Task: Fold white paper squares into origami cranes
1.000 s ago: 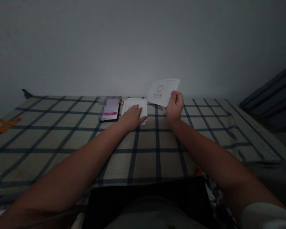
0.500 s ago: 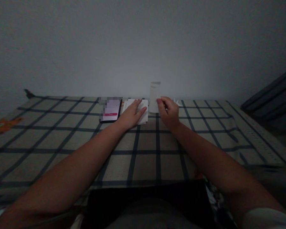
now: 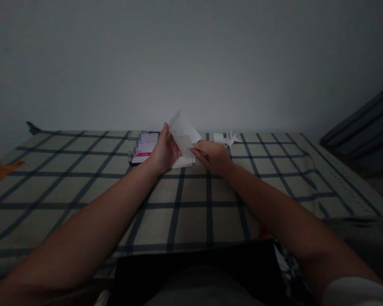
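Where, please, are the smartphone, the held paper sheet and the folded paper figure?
Smartphone (image 3: 147,145), head view: on its screen.
Held paper sheet (image 3: 184,131), head view: near its middle.
Folded paper figure (image 3: 226,139), head view: near its middle.

Dim, greyish light across our view, the wall (image 3: 191,59) beyond our fingers (image 3: 202,146) palest just above them, darkening toward the corners, the smartphone screen (image 3: 147,148) glowing left of our fingers, partly pixelated, the paper (image 3: 185,129) between them blurred, our forearms (image 3: 274,204) stretched toward the edges.

From here I take this for a room at home: a checked cloth (image 3: 193,225) spreads across the lower frame, an orange figure (image 3: 1,171) at far left, a plain wall (image 3: 191,59) filling the top.
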Tool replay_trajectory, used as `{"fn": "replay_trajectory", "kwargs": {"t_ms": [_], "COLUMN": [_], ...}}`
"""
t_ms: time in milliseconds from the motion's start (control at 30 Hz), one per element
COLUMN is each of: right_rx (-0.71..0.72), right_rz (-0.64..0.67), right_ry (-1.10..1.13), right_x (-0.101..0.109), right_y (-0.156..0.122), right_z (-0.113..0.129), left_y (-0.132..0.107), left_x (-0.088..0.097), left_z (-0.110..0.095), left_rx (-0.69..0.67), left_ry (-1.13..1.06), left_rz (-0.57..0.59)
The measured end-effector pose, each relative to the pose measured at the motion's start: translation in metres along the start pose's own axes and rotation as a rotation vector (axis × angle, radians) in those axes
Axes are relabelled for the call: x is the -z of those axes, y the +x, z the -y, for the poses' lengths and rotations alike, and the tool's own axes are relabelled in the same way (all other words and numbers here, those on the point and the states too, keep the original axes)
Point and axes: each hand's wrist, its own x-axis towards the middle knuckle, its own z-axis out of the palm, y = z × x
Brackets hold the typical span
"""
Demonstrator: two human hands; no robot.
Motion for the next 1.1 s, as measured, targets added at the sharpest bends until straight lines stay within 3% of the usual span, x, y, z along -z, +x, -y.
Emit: {"fn": "replay_trajectory", "kwargs": {"t_ms": [333,400,500,600,700,800,900,967,1100], "right_rx": [-0.185,-0.203,-0.169,-0.138,-0.155,-0.177,-0.180,-0.183,-0.191], "right_rz": [-0.329,-0.391,-0.413,-0.314,-0.164,-0.056,0.037,0.111,0.228], "right_ry": [0.009,0.014,-0.011,-0.060,-0.105,-0.114,-0.101,-0.086,-0.073], "right_x": [-0.002,0.000,0.004,0.006,0.004,0.000,-0.002,-0.003,-0.004], "right_y": [0.004,0.005,0.007,0.008,0.007,0.007,0.005,0.004,0.001], "right_z": [-0.009,-0.010,-0.008,-0.004,0.000,-0.001,-0.004,-0.006,-0.006], "left_y": [0.001,0.005,0.010,0.009,0.005,0.003,0.005,0.006,0.004], "left_x": [0.002,0.004,0.007,0.009,0.008,0.005,0.003,0.003,0.001], "left_z": [0.001,0.006,0.014,0.013,0.004,0.000,0.006,0.012,0.016], "left_rx": [0.025,0.082,0.162,0.237,0.161,0.118,0.157,0.152,0.182], "left_ry": [0.182,0.180,0.093,-0.052,-0.129,-0.176,-0.142,-0.139,-0.148], "left_rz": [0.064,0.028,-0.154,-0.073,0.058,0.083,0.013,-0.117,-0.179]}}
